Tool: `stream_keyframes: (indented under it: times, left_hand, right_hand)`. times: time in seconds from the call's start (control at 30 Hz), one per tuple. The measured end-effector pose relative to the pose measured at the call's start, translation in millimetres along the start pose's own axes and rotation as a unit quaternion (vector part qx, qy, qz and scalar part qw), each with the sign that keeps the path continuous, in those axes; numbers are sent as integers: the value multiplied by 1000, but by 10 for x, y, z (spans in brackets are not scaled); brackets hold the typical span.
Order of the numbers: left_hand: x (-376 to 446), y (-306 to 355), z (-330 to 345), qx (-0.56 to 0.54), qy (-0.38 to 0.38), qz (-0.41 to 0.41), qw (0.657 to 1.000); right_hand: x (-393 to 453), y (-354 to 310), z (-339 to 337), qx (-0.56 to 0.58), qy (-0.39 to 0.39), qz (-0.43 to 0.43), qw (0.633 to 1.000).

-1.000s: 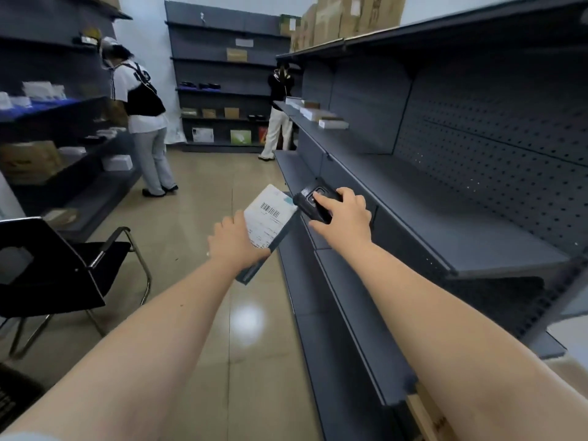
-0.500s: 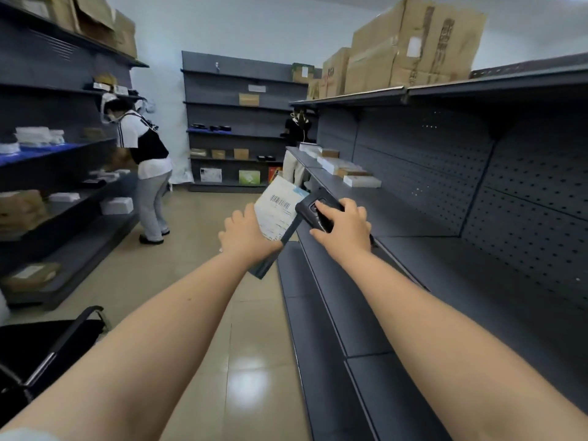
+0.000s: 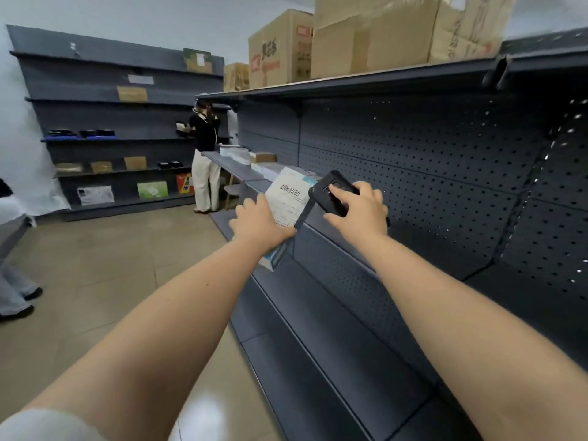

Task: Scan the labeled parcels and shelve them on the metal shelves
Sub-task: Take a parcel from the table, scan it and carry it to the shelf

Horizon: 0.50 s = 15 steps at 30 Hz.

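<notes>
Parcel in our left hand, fingers curled round its lower edge, label up. Our right hand grips the black scanner beside the metal shelves.

Cardboard boxes up top; a person stands down the aisle.

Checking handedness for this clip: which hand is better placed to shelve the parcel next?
Left. The left hand already grips the labeled parcel beside the metal shelf, while the right hand holds the black scanner at the label, so it is occupied.
</notes>
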<state>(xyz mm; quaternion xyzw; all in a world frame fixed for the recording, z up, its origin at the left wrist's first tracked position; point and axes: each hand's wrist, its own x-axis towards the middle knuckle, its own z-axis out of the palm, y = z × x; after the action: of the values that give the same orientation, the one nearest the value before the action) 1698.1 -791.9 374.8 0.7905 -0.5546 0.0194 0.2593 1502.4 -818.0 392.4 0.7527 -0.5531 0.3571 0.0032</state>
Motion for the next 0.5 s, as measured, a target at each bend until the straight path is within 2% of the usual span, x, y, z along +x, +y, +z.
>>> stream_keyframes:
  times: [0.2,0.33,0.5]
  left_hand:
    - [1157,429,610,-19,-53,52,997]
    - [1838,804,995,-5,-83,99,992]
    - [2570,1223,1316,-2,-184,137,973]
  right_hand:
    - [797,492,437,-48,26,58,997]
    - [1411,943,664,-41,68,102,992]
    - [1998,1321,847,-47,99,166,980]
